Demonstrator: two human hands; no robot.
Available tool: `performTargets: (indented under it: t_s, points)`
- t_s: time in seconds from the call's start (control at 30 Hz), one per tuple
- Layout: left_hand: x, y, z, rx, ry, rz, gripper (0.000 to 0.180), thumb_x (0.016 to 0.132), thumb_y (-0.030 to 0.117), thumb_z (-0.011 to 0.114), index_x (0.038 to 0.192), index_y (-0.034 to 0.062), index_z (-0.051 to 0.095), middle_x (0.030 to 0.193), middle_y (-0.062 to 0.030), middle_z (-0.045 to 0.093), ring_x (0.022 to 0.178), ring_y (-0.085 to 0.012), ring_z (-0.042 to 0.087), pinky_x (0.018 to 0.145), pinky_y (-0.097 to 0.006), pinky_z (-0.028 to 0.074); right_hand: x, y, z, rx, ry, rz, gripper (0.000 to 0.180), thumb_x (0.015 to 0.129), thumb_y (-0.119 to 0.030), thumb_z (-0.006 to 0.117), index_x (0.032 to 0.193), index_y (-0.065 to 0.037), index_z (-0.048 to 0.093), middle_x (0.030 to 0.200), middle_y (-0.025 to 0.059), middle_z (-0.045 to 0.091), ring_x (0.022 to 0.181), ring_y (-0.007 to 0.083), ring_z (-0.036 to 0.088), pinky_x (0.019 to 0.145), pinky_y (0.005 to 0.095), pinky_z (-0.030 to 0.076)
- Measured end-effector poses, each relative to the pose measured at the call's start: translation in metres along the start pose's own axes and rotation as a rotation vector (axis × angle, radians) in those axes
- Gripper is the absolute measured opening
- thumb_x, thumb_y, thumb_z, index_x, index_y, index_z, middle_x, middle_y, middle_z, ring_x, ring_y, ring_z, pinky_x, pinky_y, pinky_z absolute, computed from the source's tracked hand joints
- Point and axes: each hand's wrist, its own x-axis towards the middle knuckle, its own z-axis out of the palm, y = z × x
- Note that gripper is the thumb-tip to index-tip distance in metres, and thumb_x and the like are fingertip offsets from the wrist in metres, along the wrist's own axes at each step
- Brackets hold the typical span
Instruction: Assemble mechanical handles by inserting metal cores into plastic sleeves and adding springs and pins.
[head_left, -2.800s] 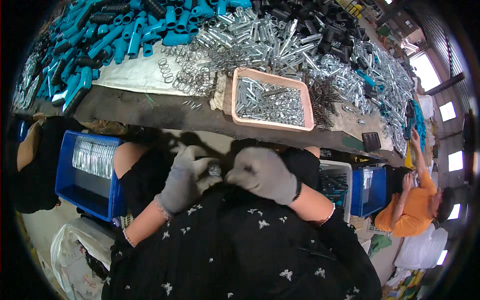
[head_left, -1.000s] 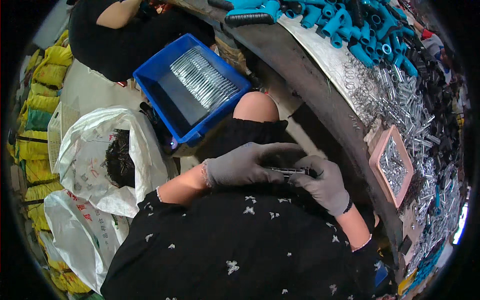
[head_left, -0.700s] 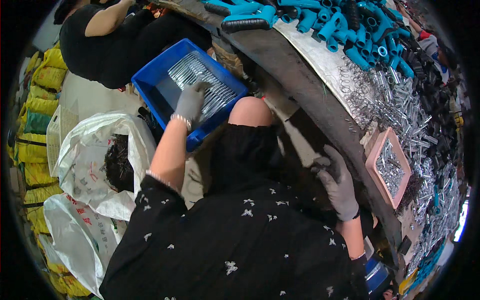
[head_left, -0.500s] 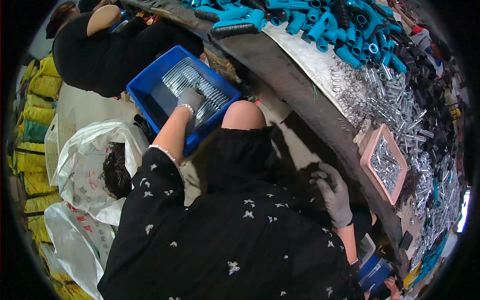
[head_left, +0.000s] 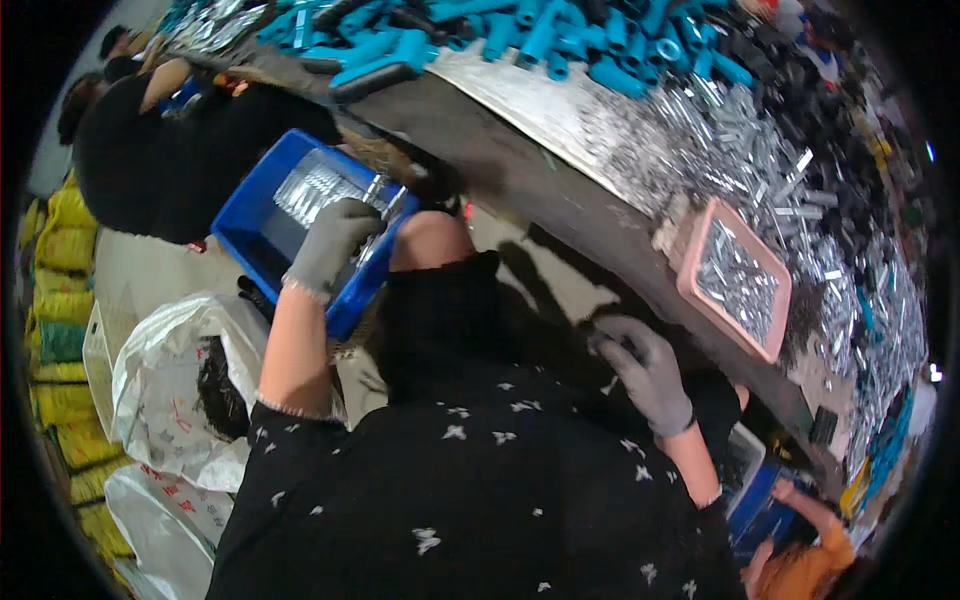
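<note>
My left hand point(head_left: 338, 240), in a grey glove, is over the blue plastic bin point(head_left: 345, 310) with its fingers closed. A slim silver metal part point(head_left: 376, 187) shows at its fingertips; motion blur hides its exact shape. Flat silver metal pieces point(head_left: 315, 187) lie in rows inside the bin, behind this hand. My right hand point(head_left: 648, 378), also gloved in grey, hovers beside my lap with fingers curled together. Something small and dark seems to be at its fingertips, too blurred to name.
A workbench point(head_left: 480, 140) runs along the right, heaped with teal handles point(head_left: 560, 35), springs and metal tubes. On it stands a pink tray point(head_left: 690, 270) of small metal parts. White sacks point(head_left: 150, 370) are on the left. Another person in black point(head_left: 190, 150) sits beyond the bin.
My left hand has lifted from the rows of pieces and come nearer, a silver part at its fingertips. My right hand has shifted slightly left and its fingers have curled. The whole view has swung.
</note>
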Motion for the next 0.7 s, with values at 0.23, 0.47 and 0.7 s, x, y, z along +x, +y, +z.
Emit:
performTargets:
  t_s: [0.23, 0.47, 0.7]
  points:
    - [-0.042, 0.125, 0.091, -0.063, -0.228, 0.231, 0.017, 0.080, 0.012, 0.069, 0.090, -0.0002, 0.073, 0.096, -0.0159, 0.060, 0.092, -0.0312, 0.062, 0.082, -0.039, 0.049, 0.047, -0.039, 0.028, -0.202, -0.079, -0.421, 0.042, 0.084, -0.022, 0.075, 0.122, -0.005, 0.066, 0.110, 0.0159, 0.069, 0.103, 0.0310, 0.066, 0.091, 0.0400, 0.051]
    - [-0.037, 0.159, 0.157, 0.024, -0.403, 0.263, 0.015, 0.081, 0.010, 0.074, 0.091, -0.0012, 0.071, 0.103, -0.0164, 0.058, 0.096, -0.0323, 0.060, 0.085, -0.038, 0.049, -0.002, 0.008, 0.006, -0.197, 0.019, -0.178, 0.026, 0.086, -0.020, 0.074, 0.105, -0.003, 0.070, 0.098, 0.0150, 0.070, 0.092, 0.0280, 0.068, 0.082, 0.0359, 0.052]
    - [-0.043, 0.156, 0.177, -0.543, -0.517, -0.050, 0.034, 0.089, 0.009, 0.071, 0.117, -0.0011, 0.056, 0.107, -0.0079, 0.066, 0.093, -0.0120, 0.061, 0.081, -0.026, 0.051, -0.089, 0.036, -0.074, -0.010, 0.543, 0.058, 0.017, 0.085, -0.015, 0.075, 0.092, -0.001, 0.071, 0.090, 0.0079, 0.069, 0.084, 0.0141, 0.064, 0.079, 0.0292, 0.050]
